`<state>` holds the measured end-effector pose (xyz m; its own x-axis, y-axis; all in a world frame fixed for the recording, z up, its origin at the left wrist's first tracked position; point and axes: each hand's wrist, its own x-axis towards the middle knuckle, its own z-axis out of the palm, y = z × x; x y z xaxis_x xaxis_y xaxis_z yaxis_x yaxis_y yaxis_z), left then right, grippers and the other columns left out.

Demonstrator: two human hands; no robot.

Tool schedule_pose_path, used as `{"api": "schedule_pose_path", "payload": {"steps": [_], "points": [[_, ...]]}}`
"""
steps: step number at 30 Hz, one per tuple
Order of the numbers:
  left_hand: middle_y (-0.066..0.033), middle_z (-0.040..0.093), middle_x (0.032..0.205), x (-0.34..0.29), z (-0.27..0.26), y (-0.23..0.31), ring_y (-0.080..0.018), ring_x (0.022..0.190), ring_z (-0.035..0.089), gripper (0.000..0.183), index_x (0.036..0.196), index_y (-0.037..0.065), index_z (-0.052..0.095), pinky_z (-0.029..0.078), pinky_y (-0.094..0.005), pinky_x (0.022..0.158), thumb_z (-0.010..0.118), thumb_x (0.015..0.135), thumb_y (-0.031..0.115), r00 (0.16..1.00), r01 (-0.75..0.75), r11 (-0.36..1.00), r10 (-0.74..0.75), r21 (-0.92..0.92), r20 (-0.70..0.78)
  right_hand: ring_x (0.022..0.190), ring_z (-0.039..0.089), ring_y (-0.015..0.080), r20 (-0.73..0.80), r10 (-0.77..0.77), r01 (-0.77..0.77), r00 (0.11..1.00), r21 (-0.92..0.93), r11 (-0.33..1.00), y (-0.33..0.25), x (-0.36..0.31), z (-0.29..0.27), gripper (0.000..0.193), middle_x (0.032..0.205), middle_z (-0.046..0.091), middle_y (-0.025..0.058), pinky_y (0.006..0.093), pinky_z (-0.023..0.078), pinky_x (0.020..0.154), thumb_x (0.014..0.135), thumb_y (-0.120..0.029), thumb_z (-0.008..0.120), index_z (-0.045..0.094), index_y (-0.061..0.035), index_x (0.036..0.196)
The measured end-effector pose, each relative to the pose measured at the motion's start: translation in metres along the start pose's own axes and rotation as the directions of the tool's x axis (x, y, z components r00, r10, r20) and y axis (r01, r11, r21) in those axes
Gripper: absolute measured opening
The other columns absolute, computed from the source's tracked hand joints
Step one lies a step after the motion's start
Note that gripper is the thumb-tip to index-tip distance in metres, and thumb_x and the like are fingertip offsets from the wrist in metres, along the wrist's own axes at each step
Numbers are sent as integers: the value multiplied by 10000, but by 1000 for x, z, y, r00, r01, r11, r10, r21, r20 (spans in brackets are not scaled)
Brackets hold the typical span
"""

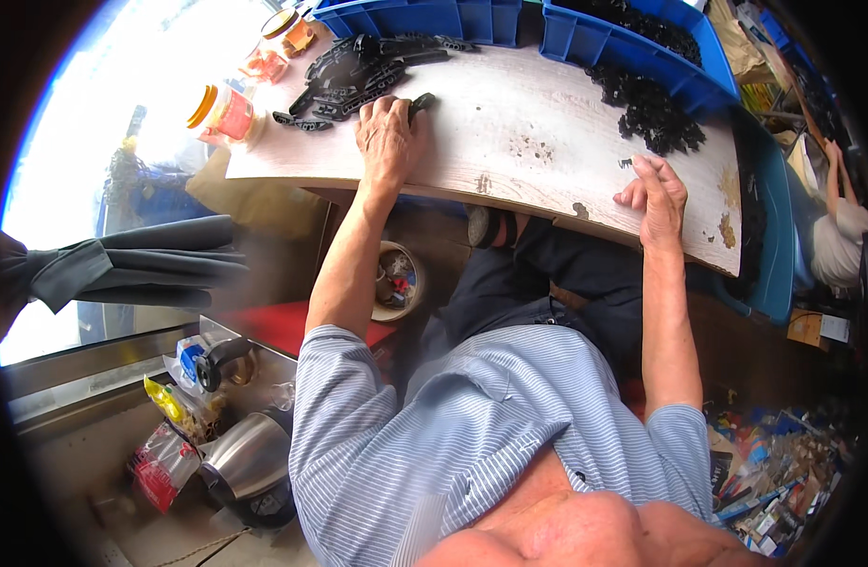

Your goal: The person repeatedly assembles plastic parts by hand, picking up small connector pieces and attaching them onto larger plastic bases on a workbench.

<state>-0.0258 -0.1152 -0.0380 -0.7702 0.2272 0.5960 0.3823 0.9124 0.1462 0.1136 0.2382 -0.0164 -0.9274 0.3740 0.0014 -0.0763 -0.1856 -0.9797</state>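
Note:
At the right-hand edge of a heap of long black plastic parts [358, 71], my left hand [388, 142] rests with its fingers curled down. A short black plastic part [421, 105] shows between its thumb and index finger. Farther right on the pale table [528, 104], my right hand [659, 198] is closed in a pinch, with the other fingers folded in. At its fingertips is a small black plastic piece [626, 163]. Just beyond lies a loose pile of small black pieces [653, 118].
Two blue bins [424, 21] [632, 52] line the table's far edge, the right one holding black pieces. Jars with orange lids [224, 113] stand at the left. Below are a bucket [410, 283] of scraps and a metal kettle [249, 458]. Another person [838, 236] sits at far right.

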Motion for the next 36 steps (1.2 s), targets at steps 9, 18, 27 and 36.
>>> {"api": "schedule_pose_path", "payload": {"steps": [9,18,27,36], "points": [[-120,658,889,-16,-12,54,-303,786,604,209,939,70,703,497,-383,762,711,801,227,992,72,979,-90,-190,-90,397,497,96,-40,-23,24,999,32,999,0,1,4,150,453,442,-20,288,530,488,840,-184,736,665,-59,886],[-154,639,723,7,-20,110,-349,731,648,196,878,46,607,514,-440,685,615,812,230,920,-77,955,179,-285,349,422,504,119,-44,-16,17,999,23,1000,2,0,1,162,470,443,-8,306,529,503,848,-195,720,655,-55,898],[-171,644,784,5,-19,118,-353,780,639,218,938,24,614,496,-446,717,663,787,173,881,-168,878,337,-447,331,403,518,108,-62,-11,16,998,73,997,0,-2,1,166,454,450,-12,291,538,493,827,-188,747,655,-50,836],[-86,637,831,-28,8,163,-201,731,604,208,1009,63,600,494,-333,666,687,827,112,966,160,559,83,-813,247,450,515,125,-100,-19,35,995,163,986,-6,-6,9,182,474,448,-4,350,568,557,850,-218,708,660,-56,918]]}}
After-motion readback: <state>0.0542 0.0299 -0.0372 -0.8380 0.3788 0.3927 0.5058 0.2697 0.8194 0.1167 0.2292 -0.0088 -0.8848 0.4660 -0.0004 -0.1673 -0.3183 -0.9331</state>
